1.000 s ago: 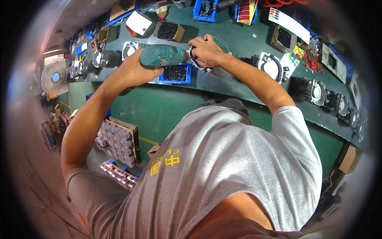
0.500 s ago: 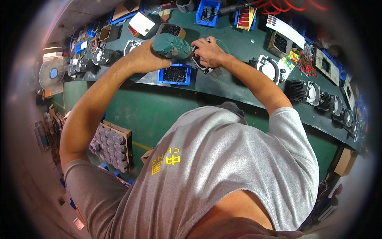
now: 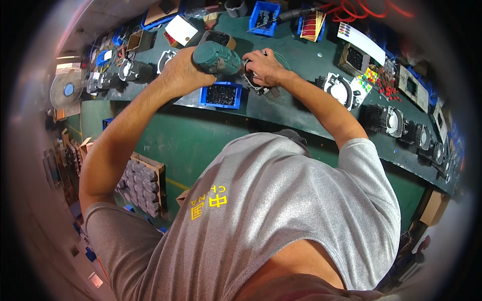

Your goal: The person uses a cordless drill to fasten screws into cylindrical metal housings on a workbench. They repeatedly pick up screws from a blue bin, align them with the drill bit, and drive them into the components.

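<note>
My left hand (image 3: 187, 74) is wrapped round the handle of a teal power drill (image 3: 215, 56), held level over the bench with its front end toward the right. Right in front of the drill, a metal housing (image 3: 258, 89) with dark and silver parts stands on the bench, and my right hand (image 3: 265, 69) grips it from above with bent fingers. A thin green wire (image 3: 282, 59) loops out beside that hand. The drill's tip and its contact with the housing are hidden. Just below the drill sits a blue bin (image 3: 221, 96) of small black screws.
Finned motor housings (image 3: 394, 120) line the bench to the right, and more (image 3: 131, 71) stand at left. A silver-faced housing (image 3: 337, 90) is near my right forearm. Along the back are a blue bin (image 3: 264, 19), a cardboard box (image 3: 354, 59) and a red coiled hose (image 3: 361, 10).
My left forearm and elbow have shifted slightly to the right. Both hands keep their hold on the drill and the housing; the whole view has moved only a little.
</note>
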Demonstrator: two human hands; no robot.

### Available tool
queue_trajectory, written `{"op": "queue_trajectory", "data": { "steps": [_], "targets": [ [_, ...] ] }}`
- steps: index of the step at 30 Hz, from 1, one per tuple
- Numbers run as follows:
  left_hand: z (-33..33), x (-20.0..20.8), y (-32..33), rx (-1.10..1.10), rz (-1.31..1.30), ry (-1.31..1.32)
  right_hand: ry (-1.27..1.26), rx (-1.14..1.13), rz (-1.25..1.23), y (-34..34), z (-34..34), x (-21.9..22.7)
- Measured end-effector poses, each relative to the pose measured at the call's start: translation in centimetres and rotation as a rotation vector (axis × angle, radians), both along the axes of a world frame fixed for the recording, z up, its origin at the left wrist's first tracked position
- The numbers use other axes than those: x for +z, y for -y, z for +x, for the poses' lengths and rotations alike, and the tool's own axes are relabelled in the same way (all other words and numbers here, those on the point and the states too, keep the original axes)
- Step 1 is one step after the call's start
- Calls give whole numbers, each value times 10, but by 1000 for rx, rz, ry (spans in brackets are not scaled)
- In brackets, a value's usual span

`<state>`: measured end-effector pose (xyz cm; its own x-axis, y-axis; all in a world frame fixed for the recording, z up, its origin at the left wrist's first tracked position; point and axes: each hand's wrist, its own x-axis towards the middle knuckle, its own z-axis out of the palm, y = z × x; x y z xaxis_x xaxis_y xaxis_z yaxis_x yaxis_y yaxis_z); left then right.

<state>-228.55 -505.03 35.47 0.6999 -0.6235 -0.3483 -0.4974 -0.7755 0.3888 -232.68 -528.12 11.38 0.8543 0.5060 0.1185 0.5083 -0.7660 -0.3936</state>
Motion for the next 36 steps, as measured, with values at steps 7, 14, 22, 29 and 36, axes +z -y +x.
{"op": "queue_trajectory", "data": {
  "steps": [7, 14, 22, 29, 36],
  "targets": [
    [10, -3, -2, 35, 6, -209, -6, 8, 132, 12, 6, -6],
    [13, -8, -6, 81, 100, -218, -86, -587, 366, 19, -34, -14],
    [13, 3, 6, 88, 107, -318, -129, -485, 826, 17, -32, -47],
    [13, 0, 4, 117, 62, -280, -183, -510, 799, 17, -30, -46],
    [14, 3, 4, 79, 72, -296, -168, -508, 807, 17, -29, -49]
  ]
}}
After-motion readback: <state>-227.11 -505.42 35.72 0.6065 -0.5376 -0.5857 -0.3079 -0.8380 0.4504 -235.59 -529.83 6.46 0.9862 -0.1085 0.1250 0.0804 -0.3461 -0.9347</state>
